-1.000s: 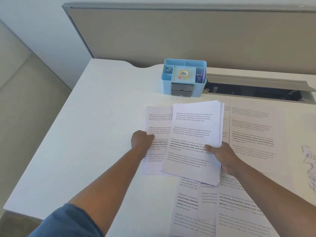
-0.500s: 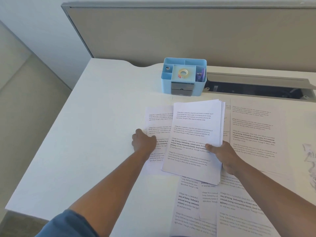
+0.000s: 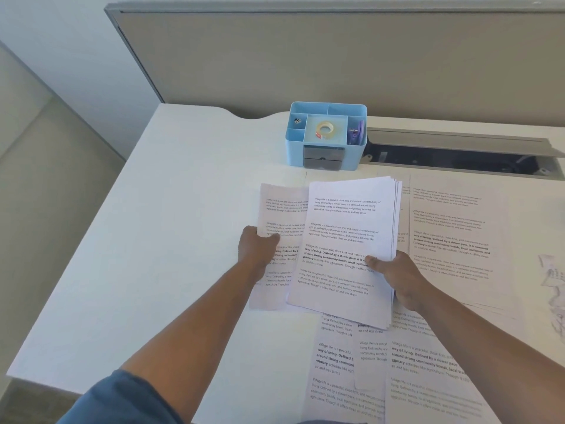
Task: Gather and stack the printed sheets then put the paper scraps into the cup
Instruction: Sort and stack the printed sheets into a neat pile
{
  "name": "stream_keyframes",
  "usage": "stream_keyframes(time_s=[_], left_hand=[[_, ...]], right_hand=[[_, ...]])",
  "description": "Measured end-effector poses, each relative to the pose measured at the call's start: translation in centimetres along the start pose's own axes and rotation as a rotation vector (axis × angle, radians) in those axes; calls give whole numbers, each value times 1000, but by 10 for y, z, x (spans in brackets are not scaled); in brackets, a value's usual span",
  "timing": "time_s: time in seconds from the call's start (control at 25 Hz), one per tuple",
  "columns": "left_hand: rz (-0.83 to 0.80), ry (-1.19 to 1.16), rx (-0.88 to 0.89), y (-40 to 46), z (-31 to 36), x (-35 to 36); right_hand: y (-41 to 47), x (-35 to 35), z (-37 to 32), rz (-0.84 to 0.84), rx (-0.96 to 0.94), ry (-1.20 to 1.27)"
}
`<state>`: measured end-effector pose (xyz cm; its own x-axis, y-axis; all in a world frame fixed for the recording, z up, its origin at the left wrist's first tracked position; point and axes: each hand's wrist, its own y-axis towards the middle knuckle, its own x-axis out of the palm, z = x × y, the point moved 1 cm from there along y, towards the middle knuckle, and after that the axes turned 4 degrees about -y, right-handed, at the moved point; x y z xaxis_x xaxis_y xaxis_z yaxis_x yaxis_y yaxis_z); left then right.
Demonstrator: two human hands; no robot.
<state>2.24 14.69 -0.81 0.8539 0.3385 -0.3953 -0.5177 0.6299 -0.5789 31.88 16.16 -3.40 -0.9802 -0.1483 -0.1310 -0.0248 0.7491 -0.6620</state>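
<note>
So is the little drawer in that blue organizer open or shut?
Shut: the drawer front sits flush with the blue desk organizer face, nothing pulled out.

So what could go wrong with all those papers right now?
The stack in the right hand is fanned at its far edge, so sheets might slip from that one-sided grip. The left hand pinches one loose sheet by its edge, which could crease. Crumpled scraps lie near the desk's right edge and might be missed.

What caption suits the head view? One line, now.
Right hand holds the gathered stack while left hand pinches a loose sheet.
</note>
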Motion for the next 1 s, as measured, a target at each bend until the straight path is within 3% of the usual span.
stream_keyframes(time_s=[0.12,0.68,0.84,1.0], left_hand=[[-29,-58,18,-1,-4,-6],[75,245,504,-63,76,-91],[-57,55,569,-83,92,-106],[-317,-164,460,-98,90,-101]], right_hand=[[-2,1,-2,2,-8,-1],[-52,-14,-33,108,-125,146],[-75,-24,-32,128,-164,181],[-98,-33,-28,73,-187,240]])
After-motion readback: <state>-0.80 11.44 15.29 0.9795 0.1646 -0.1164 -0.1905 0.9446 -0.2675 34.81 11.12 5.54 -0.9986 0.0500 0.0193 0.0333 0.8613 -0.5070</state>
